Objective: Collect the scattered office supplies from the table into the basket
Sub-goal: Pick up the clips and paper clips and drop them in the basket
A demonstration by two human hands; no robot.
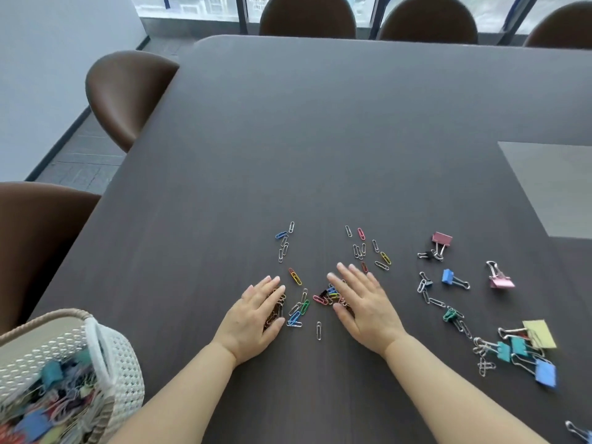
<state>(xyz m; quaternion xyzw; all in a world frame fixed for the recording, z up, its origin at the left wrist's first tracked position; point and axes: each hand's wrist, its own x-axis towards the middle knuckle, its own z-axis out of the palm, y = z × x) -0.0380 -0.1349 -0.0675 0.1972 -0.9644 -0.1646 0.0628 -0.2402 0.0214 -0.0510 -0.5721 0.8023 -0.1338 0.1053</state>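
From the head camera, a dark wooden table point(320, 139) fills most of the view, and the white woven basket point(118, 357) at its near left corner serves as the marker for everything else; the basket already holds a jumble of coloured binder clips and paper clips.

To the right of the basket, near the middle of the table, the left hand point(256, 315) lies flat, palm down, fingers together and stretched forward; it rests on a small heap of paper clips point(275, 310), some of which show under its fingers. Further right from the basket, the right hand point(365, 306) also lies palm down with its fingers spread a little, covering part of another cluster of coloured paper clips point(330, 294); neither hand pinches anything. Between the two hands lie loose clips, among them a single silver paper clip point(318, 330) and an orange paper clip point(295, 277).

Beyond the hands, farther from the basket, two loose groups of paper clips sit apart: one group point(283, 243) ahead of the left hand, another group point(365, 248) ahead of the right hand.

Far to the right of the basket the binder clips lie scattered: a dark pink binder clip point(442, 239), a blue binder clip point(448, 277), a light pink binder clip point(501, 281), a green binder clip point(450, 315), and a close bunch with a yellow binder clip point(539, 333), teal binder clips point(512, 347) and a second blue binder clip point(545, 373).

Brown chairs point(125, 91) stand around the table's far and left edges.
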